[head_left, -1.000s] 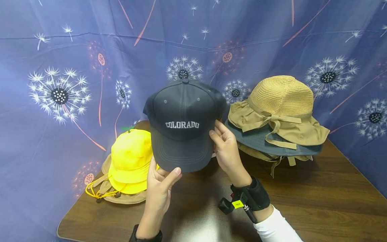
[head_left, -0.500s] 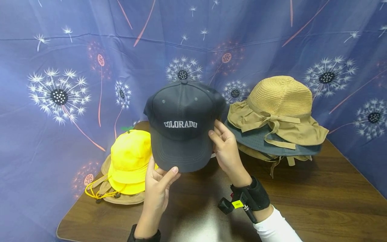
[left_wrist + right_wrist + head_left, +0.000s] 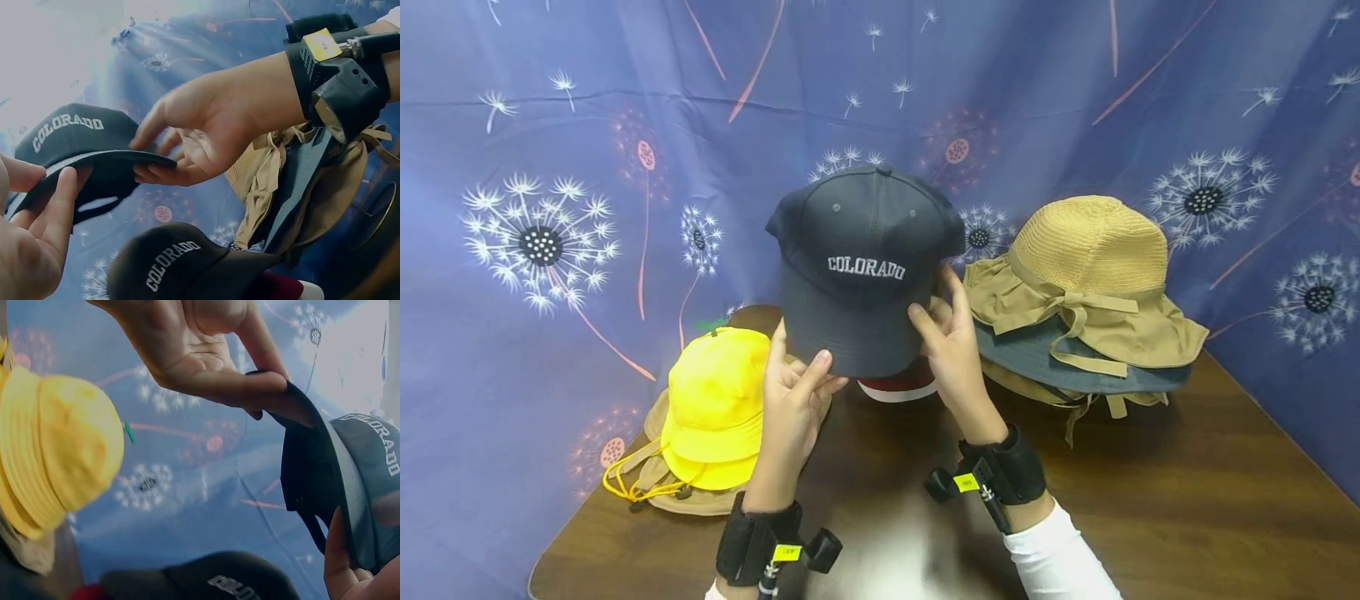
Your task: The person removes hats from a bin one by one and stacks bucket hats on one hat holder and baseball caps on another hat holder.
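Head view is showing me lifting a dark grey cotton baseball cap lettered COLORADO (image 3: 861, 267) above the brown wooden worktop (image 3: 1187, 483); my left hand (image 3: 793, 400) is pinching the brim's left edge, my right hand (image 3: 951, 337) is gripping its right side; a yellow bucket hat (image 3: 715, 400) is sitting at left; a tan woven sun hat (image 3: 1090, 267) is topping the stack at right.

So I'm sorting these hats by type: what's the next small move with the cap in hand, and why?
Probably lower the held cap onto the other COLORADO cap below it. Both hands, left and right, pinch its brim in the air, and the wrist views show a matching dark cap right beneath, resting on something red and white.
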A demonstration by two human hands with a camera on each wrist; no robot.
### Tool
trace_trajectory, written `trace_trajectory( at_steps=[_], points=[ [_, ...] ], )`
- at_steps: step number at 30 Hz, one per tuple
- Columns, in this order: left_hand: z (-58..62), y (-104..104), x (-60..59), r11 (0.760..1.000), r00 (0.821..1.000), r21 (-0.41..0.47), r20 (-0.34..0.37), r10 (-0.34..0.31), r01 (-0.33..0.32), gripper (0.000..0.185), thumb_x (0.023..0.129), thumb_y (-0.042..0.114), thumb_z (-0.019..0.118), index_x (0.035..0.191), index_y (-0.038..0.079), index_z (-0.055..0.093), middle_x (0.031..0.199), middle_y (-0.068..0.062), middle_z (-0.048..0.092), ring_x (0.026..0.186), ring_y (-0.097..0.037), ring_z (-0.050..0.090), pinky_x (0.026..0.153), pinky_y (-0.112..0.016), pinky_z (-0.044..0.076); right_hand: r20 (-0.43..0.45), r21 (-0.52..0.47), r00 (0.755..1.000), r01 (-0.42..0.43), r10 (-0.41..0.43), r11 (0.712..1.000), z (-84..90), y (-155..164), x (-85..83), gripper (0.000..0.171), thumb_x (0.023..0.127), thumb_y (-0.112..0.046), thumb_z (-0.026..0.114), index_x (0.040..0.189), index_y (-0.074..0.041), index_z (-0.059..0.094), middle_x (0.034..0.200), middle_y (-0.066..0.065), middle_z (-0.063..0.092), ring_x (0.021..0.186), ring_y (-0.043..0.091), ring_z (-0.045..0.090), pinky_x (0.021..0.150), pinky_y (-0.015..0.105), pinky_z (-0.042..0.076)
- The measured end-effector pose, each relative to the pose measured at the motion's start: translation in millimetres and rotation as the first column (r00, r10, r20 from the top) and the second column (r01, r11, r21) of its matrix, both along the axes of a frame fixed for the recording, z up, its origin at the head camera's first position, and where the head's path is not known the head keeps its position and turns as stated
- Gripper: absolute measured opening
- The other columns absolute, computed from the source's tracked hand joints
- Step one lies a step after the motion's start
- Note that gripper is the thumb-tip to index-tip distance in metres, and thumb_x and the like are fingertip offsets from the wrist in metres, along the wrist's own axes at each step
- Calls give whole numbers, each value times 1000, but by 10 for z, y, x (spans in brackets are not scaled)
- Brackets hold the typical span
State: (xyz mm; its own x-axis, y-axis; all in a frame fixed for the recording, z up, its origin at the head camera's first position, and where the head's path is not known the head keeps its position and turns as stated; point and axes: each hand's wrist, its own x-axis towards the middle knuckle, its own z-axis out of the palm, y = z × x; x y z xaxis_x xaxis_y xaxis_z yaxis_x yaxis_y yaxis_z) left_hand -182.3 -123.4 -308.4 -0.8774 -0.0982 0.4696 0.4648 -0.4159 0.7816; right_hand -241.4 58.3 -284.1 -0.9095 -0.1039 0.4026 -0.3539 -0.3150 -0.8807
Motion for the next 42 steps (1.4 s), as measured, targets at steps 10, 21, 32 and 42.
trace_trajectory(
  at_steps=[10,21,32,42],
  points=[
    [181,6,-682,999,997,-50,70,23,-19,35,89,-4,56,118,15,46,91,4,68,76,-7,70,72,-21,60,-100,35,994,51,-48,998,-15,92,-388,72,98,-8,52,155,-18,10,163,-3,13,140,24,41,96,14,49],
    [102,-235,-917,927,960,-325,140,243,-188,52,89,13,68,136,15,47,72,12,63,59,-3,58,58,-15,49,-26,130,997,77,-75,988,-223,18,-578,72,98,-13,53,155,-24,11,163,-1,10,139,27,42,103,32,49],
    [75,-164,-1100,848,944,-496,150,294,-185,68,89,22,68,148,24,36,84,0,69,50,-3,49,48,-16,40,7,171,989,147,-150,974,-279,80,-753,69,98,-16,54,155,-21,15,162,2,17,142,23,37,112,44,39],
    [34,-156,-1108,773,919,-621,219,329,-129,67,91,26,66,149,12,34,79,-13,69,50,-8,53,55,-17,47,38,377,978,178,-207,909,-263,131,-730,66,99,-24,51,154,-12,17,160,8,23,67,6,59,63,21,53]
  ],
)
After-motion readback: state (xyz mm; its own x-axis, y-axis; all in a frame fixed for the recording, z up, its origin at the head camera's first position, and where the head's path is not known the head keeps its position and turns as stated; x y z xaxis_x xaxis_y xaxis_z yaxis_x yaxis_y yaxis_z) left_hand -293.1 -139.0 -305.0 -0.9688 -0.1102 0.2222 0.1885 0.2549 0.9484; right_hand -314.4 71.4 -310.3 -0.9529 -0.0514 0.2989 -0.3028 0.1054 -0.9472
